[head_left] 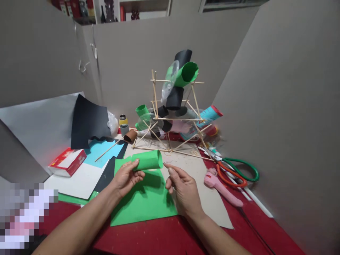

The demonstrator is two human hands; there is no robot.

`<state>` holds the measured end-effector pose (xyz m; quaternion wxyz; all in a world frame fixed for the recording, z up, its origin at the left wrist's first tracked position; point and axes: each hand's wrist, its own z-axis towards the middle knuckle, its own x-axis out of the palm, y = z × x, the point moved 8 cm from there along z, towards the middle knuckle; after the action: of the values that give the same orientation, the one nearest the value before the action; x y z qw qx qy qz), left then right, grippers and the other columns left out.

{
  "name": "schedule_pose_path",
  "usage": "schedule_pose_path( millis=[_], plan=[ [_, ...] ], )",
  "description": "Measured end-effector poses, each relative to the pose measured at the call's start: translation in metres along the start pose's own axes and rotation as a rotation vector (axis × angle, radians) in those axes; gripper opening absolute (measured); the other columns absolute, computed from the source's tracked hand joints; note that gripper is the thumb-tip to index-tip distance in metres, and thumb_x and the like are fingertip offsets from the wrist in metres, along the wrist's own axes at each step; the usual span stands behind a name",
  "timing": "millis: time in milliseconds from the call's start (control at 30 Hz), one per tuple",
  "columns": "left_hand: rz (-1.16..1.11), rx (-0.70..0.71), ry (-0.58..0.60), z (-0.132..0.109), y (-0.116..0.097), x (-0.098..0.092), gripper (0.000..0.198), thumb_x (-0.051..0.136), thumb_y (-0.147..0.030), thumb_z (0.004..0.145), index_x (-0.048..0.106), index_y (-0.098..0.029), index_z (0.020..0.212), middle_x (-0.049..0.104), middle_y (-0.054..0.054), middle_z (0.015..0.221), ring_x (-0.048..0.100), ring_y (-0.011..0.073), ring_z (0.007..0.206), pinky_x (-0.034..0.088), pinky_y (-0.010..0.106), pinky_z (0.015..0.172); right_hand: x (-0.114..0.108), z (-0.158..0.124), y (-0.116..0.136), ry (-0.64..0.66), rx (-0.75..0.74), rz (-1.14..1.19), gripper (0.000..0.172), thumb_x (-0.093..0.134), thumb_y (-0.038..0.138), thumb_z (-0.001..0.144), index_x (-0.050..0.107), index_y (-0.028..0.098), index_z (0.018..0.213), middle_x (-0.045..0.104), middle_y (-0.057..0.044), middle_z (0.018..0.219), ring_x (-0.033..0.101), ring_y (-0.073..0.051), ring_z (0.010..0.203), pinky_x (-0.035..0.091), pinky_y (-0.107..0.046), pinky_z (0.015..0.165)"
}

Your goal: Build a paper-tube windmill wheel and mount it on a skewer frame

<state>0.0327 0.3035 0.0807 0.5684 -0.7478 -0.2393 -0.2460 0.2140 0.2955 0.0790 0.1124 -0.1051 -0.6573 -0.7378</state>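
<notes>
My left hand [130, 177] is closed on the left part of a green paper tube [148, 160], thumb on its near side. The tube lies nearly level, its open end facing right. Beside that end, my right hand [184, 187] is closed in a pinch, thumb against forefinger. Something thin and small seems to stick out from the fingertips toward the tube's rim, too small to name. Beneath both hands lies a green paper sheet [143, 209], with their shadows on it.
Behind the hands stands a wooden stick frame [170, 119] carrying black and green paper tubes [188, 73] around clear discs. To the right lie a pink glue gun [223, 187] and scissors [233, 177]. A red box [67, 162] and black paper [89, 122] are at left. Grey panels [289, 106] enclose the table.
</notes>
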Motion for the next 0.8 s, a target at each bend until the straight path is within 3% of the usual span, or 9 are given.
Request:
schedule_pose_path(
  millis=[100, 400, 667, 800],
  plan=[
    [-0.117, -0.011, -0.055, -0.001, -0.012, -0.004, 0.018, 0.077, -0.014, 0.074, 0.060, -0.016, 0.081, 0.067, -0.003, 0.062, 0.063, 0.0107, 0.044, 0.053, 0.018, 0.041, 0.003, 0.000, 0.010, 0.001, -0.029, 0.002, 0.038, 0.069, 0.051, 0.084, 0.073, 0.020, 0.105, 0.060, 0.003, 0.049, 0.045, -0.006, 0.039, 0.034, -0.016, 0.041],
    [-0.146, 0.016, 0.017, -0.005, -0.023, 0.001, 0.013, 0.077, -0.015, 0.073, 0.064, -0.017, 0.078, 0.070, -0.004, 0.065, 0.052, 0.0045, 0.040, 0.049, 0.016, 0.041, 0.016, -0.007, 0.032, 0.076, -0.106, -0.031, 0.046, 0.065, 0.057, 0.082, 0.074, 0.015, 0.100, 0.061, 0.001, 0.046, 0.047, -0.010, 0.038, 0.036, -0.021, 0.041],
    [0.117, 0.125, -0.024, -0.001, -0.020, 0.002, 0.029, 0.088, -0.023, 0.062, 0.065, -0.016, 0.079, 0.070, -0.003, 0.068, 0.060, 0.0074, 0.047, 0.051, 0.018, 0.048, 0.018, -0.009, 0.038, 0.098, -0.096, 0.039, 0.047, 0.067, 0.054, 0.078, 0.072, 0.014, 0.102, 0.059, 0.003, 0.046, 0.045, -0.009, 0.037, 0.037, -0.020, 0.041],
    [0.309, 0.200, 0.031, -0.004, -0.019, 0.014, 0.032, 0.085, -0.035, 0.066, 0.066, -0.012, 0.077, 0.069, -0.001, 0.068, 0.061, 0.0091, 0.049, 0.049, 0.020, 0.049, 0.022, -0.006, 0.027, 0.132, 0.001, 0.067, 0.052, 0.071, 0.054, 0.073, 0.069, 0.013, 0.105, 0.060, 0.004, 0.045, 0.045, -0.009, 0.036, 0.035, -0.019, 0.039]
  ],
)
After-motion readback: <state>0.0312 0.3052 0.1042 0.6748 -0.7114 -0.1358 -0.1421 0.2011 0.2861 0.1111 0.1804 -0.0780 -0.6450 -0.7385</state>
